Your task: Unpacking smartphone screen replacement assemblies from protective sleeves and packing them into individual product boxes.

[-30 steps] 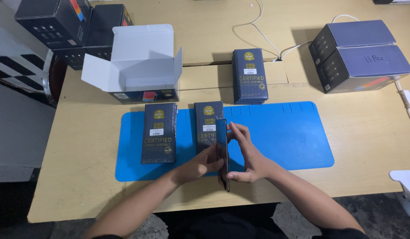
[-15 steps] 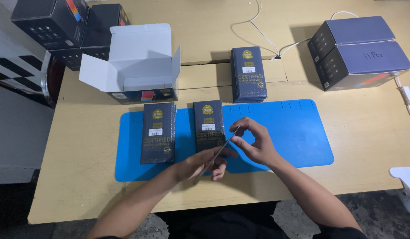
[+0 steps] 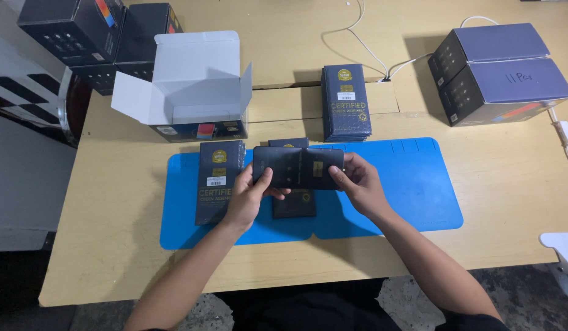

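I see both hands up over the blue mat (image 3: 406, 190), clamped on one flat dark slab (image 3: 298, 167) held sideways between them (phone or thin pack, can't tell which). Left hand (image 3: 250, 195) pinches the slab's left end, thumb on top face; right hand (image 3: 357, 184) grips the right end, thumb on the face too. Slab sits level, above the mat, not touching it. Right under it a dark flat pack (image 3: 294, 202) lies on the mat, mostly covered by the slab and hands. Just left of that, another dark pack with gold print (image 3: 217, 181) lies flat on the mat, upright to me, near the left hand but apart from it. Behind the mat, a stack of the same dark packs (image 3: 346, 103) rests on a raised wooden strip of the counter (image 3: 112, 245). Open white carton (image 3: 192, 86) with flaps up sits back left, just beyond the mat edge. Dark boxes (image 3: 94, 37) piled at far back left. Two grey-purple boxes (image 3: 498, 70) stacked back right, well apart from the hands. White cables (image 3: 369, 46) run across the back of the counter toward the pack stack. White clamp-like part (image 3: 560, 245) at the right edge, partly cut off.
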